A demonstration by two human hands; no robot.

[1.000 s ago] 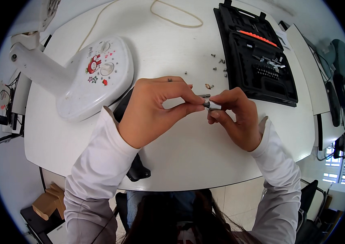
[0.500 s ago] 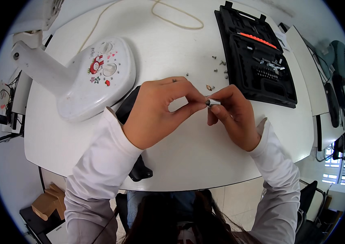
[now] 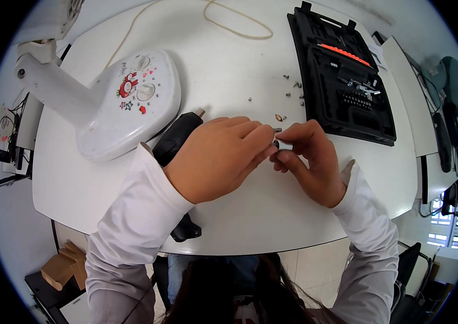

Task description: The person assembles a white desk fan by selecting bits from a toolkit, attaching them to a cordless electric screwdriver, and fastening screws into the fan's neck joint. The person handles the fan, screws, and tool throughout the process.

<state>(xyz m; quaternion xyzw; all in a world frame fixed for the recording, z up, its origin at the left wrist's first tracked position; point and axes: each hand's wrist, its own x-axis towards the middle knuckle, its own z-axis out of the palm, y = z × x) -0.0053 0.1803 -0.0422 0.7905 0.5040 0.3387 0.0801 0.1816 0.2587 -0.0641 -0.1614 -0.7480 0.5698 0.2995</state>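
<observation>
Both hands (image 3: 272, 154) pinch small metal part (image 3: 283, 144).

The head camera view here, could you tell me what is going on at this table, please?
A person in white sleeves works at a white table. The left hand and right hand meet over a small silvery metal part, pinched between the fingertips of both. A black electric screwdriver lies under the left forearm. Loose screws are scattered beside an open black tool case, and a white fan base with cartoon stickers sits to the left.
</observation>
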